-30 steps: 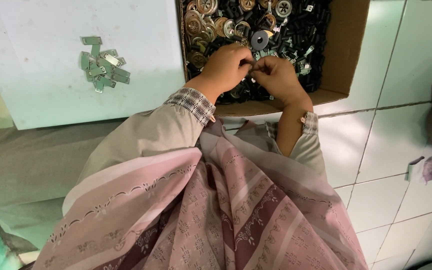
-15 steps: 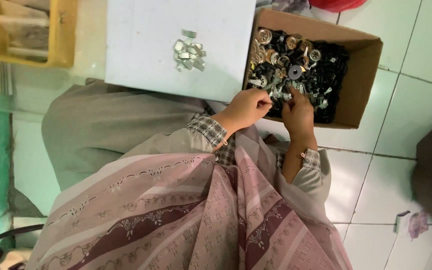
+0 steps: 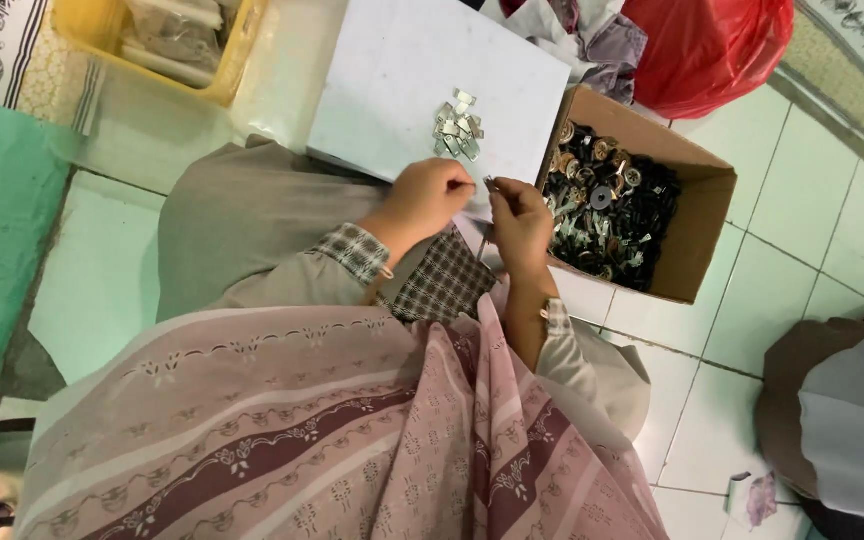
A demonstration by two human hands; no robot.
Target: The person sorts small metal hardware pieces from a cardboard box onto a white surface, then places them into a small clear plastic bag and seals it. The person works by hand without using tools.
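- Our left hand [image 3: 430,197] and right hand [image 3: 518,222] meet over the near edge of the board [image 3: 402,90].
- A little pile of clips [image 3: 457,126] sits on that board, just beyond our hands.
- Cardboard box [image 3: 697,240] right of the board, full of small parts [image 3: 602,215].
- Tray [image 3: 167,45] far left, bag [image 3: 712,50] behind the box.
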